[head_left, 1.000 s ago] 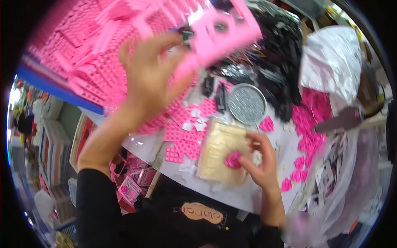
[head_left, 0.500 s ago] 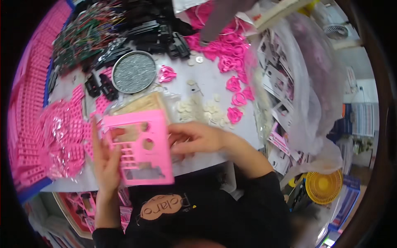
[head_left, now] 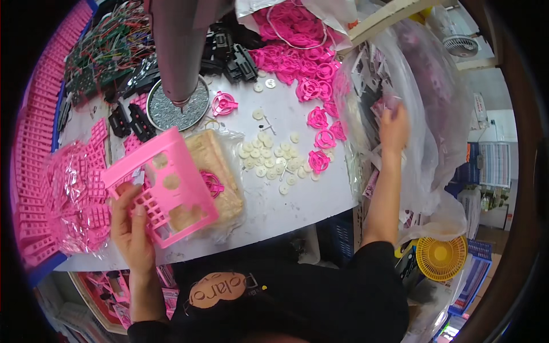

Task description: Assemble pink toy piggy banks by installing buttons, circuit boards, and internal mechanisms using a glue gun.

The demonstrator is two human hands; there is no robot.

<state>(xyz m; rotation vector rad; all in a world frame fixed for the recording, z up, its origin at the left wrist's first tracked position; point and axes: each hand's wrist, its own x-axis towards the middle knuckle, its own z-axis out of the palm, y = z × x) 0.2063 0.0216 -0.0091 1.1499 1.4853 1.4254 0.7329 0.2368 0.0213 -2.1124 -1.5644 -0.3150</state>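
My left hand (head_left: 135, 240) grips a pink plastic casing (head_left: 193, 187) by its left side, holding it tilted. The casing has round holes, a grid of small square openings and a larger window. It is over a beige pad (head_left: 229, 197) in clear wrap, and a pink ring-shaped part (head_left: 213, 184) shows beside the casing's right edge. On the right, my right hand (head_left: 393, 128) reaches into a large clear plastic bag (head_left: 432, 137) of flat printed pieces (head_left: 366, 68). Its fingers are curled; what they hold is partly hidden and cannot be made out.
A grey power screwdriver (head_left: 182, 57) hangs over a round tray of small screws (head_left: 200, 111). White plastic gears (head_left: 266, 154) lie mid-table, with pink ring parts (head_left: 318, 118) beyond. Wired circuit boards (head_left: 94, 71), black parts (head_left: 243, 63) and bagged pink grilles (head_left: 80, 194) lie left and far.
My right hand has left the casing and moved right into the clear bag. The casing, still in my left hand, has tilted and shifted left. The screwdriver now appears over the screw tray.
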